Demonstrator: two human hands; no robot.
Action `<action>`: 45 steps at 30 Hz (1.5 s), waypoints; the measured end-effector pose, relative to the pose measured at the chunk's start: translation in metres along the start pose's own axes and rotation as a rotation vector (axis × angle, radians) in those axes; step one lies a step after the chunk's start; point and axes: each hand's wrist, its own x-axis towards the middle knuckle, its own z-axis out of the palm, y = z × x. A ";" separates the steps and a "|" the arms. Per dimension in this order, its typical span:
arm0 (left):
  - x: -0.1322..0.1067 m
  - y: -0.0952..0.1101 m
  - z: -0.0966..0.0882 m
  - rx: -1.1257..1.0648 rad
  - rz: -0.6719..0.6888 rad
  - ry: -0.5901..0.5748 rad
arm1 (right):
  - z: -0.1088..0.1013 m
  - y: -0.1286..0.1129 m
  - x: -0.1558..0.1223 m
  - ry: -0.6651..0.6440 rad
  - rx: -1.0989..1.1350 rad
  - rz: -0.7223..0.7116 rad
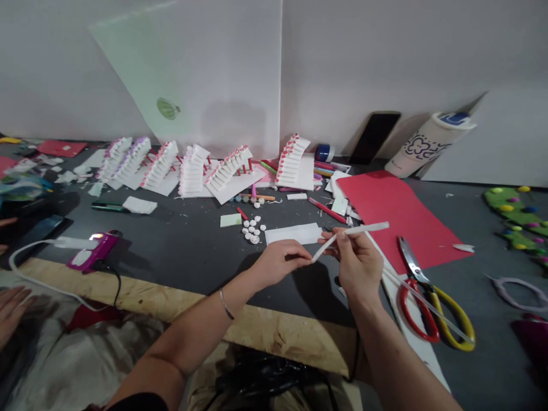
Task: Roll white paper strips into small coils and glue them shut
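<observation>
A thin white paper strip (357, 231) is held between both hands above the dark table (180, 251). My left hand (280, 262) pinches its near end, fingers closed. My right hand (359, 260) grips the strip further along, fingers curled round it, and the far end sticks out to the right over a red paper sheet (398, 220). A white paper rectangle (293, 233) lies just beyond my hands, with small white round discs (252, 230) to its left.
Red and yellow scissors (428, 302) lie at right on a white strip. Rows of stepped white paper models (192, 168) stand at the back by pens, a phone (374, 137) and a white tube (428, 142). A pink device (92, 251) with cable sits left. Another person's hand (12, 305) is far left.
</observation>
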 end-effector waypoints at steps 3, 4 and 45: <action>-0.001 0.006 -0.003 0.050 0.161 0.006 | 0.002 0.001 0.001 -0.037 0.007 0.054; -0.001 0.008 -0.003 0.024 0.178 0.036 | 0.004 0.002 0.001 -0.062 0.034 0.085; 0.005 0.008 -0.001 -0.741 -0.246 0.439 | 0.011 0.010 -0.028 -0.440 -0.278 -0.117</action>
